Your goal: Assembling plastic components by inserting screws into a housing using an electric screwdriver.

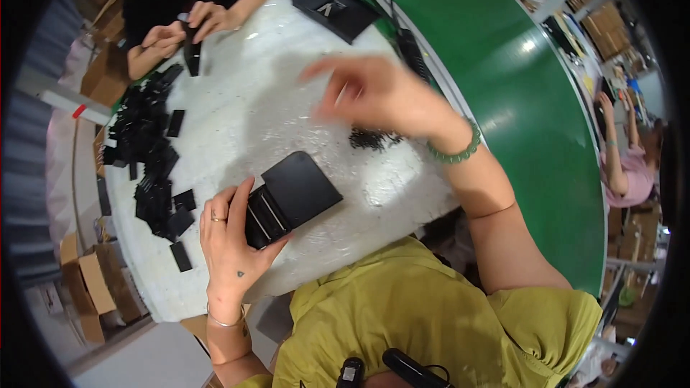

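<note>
My left hand [232, 233] grips a black plastic case [300, 185] near the table's front edge. The case has a flat, round-cornered panel on one side and a slotted part with thin shiny metal rods on the other. Its fingers lie along the slotted part, with the thumb at the near side. Above the table, to the right of the case, my right hand [363, 93] is smeared by motion; whether it pinches anything does not show. A small heap of tiny black parts [370, 139] lies just below that hand.
Loose black plastic pieces [151, 165] are piled along the table's left side. Across the white-covered table [251, 100], a co-worker's hands [188, 29] hold a black piece. A black tray-like part [334, 11] lies at the back. A green conveyor belt [517, 100] runs along the right.
</note>
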Tool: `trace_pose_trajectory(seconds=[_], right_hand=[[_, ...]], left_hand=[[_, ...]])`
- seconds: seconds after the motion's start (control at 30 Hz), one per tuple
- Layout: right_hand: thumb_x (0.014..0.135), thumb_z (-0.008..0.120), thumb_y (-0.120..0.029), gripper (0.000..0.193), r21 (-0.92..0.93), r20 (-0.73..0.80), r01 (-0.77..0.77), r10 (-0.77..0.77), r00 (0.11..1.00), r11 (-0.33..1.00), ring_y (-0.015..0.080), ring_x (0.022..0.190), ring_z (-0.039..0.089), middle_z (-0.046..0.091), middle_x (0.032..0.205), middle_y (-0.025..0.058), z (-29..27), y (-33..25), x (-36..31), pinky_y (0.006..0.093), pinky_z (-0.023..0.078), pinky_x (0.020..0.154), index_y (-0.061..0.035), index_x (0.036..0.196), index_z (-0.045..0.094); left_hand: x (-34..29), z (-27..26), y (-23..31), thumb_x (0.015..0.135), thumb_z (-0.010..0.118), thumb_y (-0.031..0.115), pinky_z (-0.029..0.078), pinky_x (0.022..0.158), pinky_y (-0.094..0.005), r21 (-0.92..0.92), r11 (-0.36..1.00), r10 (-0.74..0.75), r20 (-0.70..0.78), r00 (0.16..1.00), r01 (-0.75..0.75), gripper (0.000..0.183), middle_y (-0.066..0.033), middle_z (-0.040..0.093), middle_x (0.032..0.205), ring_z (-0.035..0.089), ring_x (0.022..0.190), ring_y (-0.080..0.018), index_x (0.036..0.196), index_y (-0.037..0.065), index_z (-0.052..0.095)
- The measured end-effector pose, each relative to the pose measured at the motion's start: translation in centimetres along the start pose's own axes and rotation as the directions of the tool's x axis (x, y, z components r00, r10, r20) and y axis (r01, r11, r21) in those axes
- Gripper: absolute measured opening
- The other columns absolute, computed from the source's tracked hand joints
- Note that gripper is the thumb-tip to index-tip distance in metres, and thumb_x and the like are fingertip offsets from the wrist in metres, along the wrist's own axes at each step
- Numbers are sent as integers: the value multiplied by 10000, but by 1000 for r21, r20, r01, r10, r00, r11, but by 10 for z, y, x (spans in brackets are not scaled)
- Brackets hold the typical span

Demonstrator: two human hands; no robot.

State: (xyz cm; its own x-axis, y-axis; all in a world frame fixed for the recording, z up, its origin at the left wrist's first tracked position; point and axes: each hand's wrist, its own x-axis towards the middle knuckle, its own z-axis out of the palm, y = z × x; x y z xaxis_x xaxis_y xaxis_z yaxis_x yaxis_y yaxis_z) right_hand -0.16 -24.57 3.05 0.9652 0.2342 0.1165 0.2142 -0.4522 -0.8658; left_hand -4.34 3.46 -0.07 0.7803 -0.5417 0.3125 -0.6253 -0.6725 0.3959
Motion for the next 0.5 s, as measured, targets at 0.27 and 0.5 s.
trace_pose_trajectory(seconds=[0.27,0.5], right_hand=[[721,707,-484,810,-678,-496,-536,225,839,503,318,941,622,642,938,200,-64,136,-27,410,491,802,49,1273,447],[715,694,-201,410,382,-409,-273,427,807,883,121,545,525,555,691,55,-68,92,-57,214,439,508,57,1001,555]], left_hand=[[-31,38,13,569,831,290,366,937,-422,-39,986,-148,227,962,161,860,-154,469,1205,437,1090,-332,1315,64,467],[-41,29,3,518,854,269,368,963,-433,-89,983,-147,136,980,160,924,-167,440,1268,435,1134,-357,1319,58,446]])
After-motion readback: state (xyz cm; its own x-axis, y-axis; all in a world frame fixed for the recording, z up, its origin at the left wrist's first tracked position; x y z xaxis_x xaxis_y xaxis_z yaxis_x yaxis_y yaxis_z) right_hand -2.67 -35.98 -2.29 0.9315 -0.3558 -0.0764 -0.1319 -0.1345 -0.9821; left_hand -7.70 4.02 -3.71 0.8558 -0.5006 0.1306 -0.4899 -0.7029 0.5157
